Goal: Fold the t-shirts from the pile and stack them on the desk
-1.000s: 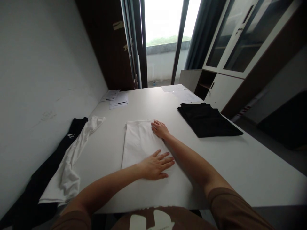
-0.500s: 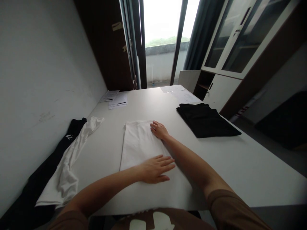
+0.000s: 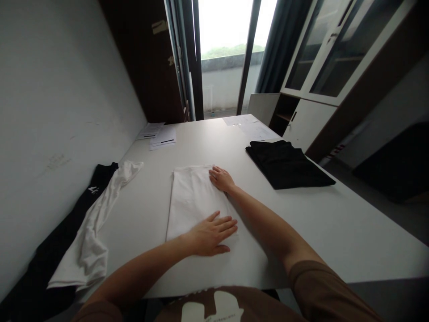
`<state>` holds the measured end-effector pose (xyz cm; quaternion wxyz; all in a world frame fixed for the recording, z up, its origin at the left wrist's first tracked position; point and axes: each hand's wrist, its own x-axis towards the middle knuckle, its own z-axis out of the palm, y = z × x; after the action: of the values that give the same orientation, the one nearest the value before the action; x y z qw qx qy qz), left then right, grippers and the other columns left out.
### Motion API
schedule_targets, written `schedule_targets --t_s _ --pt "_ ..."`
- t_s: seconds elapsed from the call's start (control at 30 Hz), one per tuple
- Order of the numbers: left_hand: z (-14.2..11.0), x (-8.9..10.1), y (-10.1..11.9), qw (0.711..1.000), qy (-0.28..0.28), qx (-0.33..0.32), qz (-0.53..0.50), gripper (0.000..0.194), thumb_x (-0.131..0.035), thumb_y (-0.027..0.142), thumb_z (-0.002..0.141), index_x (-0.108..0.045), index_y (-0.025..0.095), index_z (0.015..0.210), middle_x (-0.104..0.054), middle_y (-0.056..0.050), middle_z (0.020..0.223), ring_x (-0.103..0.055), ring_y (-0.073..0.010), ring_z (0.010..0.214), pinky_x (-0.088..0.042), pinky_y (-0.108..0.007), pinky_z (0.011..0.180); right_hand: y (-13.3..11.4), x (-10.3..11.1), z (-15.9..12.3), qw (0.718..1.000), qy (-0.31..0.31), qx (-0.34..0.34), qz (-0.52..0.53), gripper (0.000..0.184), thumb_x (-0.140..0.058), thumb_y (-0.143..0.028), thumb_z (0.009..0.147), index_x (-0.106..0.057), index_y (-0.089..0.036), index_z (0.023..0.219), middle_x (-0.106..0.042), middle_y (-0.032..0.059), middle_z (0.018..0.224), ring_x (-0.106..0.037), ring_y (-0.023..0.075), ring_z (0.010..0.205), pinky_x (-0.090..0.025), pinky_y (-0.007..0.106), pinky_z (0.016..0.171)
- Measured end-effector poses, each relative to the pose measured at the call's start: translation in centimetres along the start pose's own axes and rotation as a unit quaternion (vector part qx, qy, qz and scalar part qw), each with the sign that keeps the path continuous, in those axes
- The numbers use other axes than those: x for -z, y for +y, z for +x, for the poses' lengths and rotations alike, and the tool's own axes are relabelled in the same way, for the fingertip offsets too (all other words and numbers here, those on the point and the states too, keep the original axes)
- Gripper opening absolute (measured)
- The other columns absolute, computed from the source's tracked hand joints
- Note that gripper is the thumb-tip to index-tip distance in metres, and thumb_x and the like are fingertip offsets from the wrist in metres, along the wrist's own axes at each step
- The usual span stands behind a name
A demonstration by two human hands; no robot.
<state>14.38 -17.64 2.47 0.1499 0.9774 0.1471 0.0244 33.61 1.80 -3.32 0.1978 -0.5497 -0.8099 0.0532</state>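
A folded white garment [image 3: 192, 197] lies flat in the middle of the table, in front of me. My left hand [image 3: 212, 233] rests on its near right corner, palm down with the fingers spread and pointing right. On the far right corner lies my right hand [image 3: 221, 179], its fingers stretched out flat over the cloth edge. Neither hand grips the fabric. My left hand and wrist cover part of the garment's near edge, and my right forearm passes along its right side.
A folded black garment [image 3: 288, 165] lies to the right. On the left, a crumpled white garment [image 3: 97, 223] lies beside a black one [image 3: 67, 223] along the wall. Papers [image 3: 164, 136] are at the far left, with more sheets [image 3: 256, 129] at the far end of the white table [image 3: 301, 232].
My left hand has slid slightly left across the white garment, its fingers spreading a little more. My right hand stays on the far right corner. The camera view has shifted slightly.
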Motion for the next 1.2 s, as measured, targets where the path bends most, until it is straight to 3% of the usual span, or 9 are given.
schedule_targets --t_s 0.4,0.63,0.83,0.93,1.03,1.2 --pt "-0.3 0.6 0.8 0.999 -0.018 -0.033 -0.014 0.069 -0.039 0.053 0.107 -0.024 0.020 0.166 -0.028 -0.010 0.170 -0.026 -0.0257 0.158 -0.008 -0.047 0.131 0.0 0.1 0.0 1.000 -0.004 -0.003 -0.004 0.039 -0.049 -0.037 0.103 -0.064 -0.028 0.137 -0.051 0.0053 0.156 -0.043 0.0255 0.147 -0.035 0.043 0.121" --pt "-0.2 0.8 1.4 0.997 -0.022 -0.068 -0.042 0.069 -0.041 0.054 0.106 -0.030 0.017 0.164 -0.032 -0.010 0.168 -0.027 -0.0256 0.157 -0.009 -0.047 0.132 0.0 0.1 -0.1 1.000 0.000 0.002 -0.003 0.038 -0.048 -0.037 0.104 -0.064 -0.029 0.137 -0.052 0.0045 0.155 -0.042 0.0247 0.147 -0.035 0.041 0.121" --pt "-0.4 0.7 1.3 0.995 0.004 -0.073 -0.067 0.062 -0.046 0.053 0.104 -0.040 0.024 0.159 -0.039 -0.007 0.166 -0.037 -0.0250 0.153 -0.013 -0.046 0.131 0.1 0.0 -0.1 1.000 -0.001 0.003 -0.007 0.037 -0.048 -0.037 0.104 -0.065 -0.029 0.136 -0.053 0.0048 0.154 -0.043 0.0248 0.146 -0.036 0.042 0.120" --pt "-0.8 1.0 -0.4 0.997 0.056 -0.012 -0.052 0.055 -0.045 0.050 0.105 -0.046 0.025 0.155 -0.043 -0.006 0.163 -0.041 -0.0231 0.150 -0.015 -0.046 0.131 0.0 0.0 -0.1 1.000 -0.004 0.001 -0.007 0.037 -0.049 -0.038 0.103 -0.065 -0.029 0.135 -0.052 0.0043 0.154 -0.043 0.0249 0.146 -0.035 0.042 0.120" --pt "-1.6 1.3 -3.7 0.989 0.103 0.106 -0.013 0.052 -0.044 0.046 0.106 -0.047 0.025 0.154 -0.041 -0.007 0.165 -0.035 -0.0226 0.153 -0.018 -0.046 0.131 -0.1 0.0 -0.1 1.000 -0.001 -0.004 -0.006 0.038 -0.048 -0.037 0.103 -0.064 -0.030 0.137 -0.052 0.0041 0.155 -0.043 0.0248 0.146 -0.035 0.042 0.121" --pt "-3.7 0.4 -10.4 0.944 0.122 0.302 0.060 0.058 -0.040 0.048 0.106 -0.041 0.021 0.158 -0.028 -0.011 0.170 -0.024 -0.0277 0.158 -0.016 -0.053 0.129 -0.2 0.1 -0.2 1.000 -0.001 0.000 -0.003 0.039 -0.049 -0.037 0.103 -0.063 -0.029 0.138 -0.051 0.0048 0.156 -0.043 0.0252 0.146 -0.035 0.042 0.121"
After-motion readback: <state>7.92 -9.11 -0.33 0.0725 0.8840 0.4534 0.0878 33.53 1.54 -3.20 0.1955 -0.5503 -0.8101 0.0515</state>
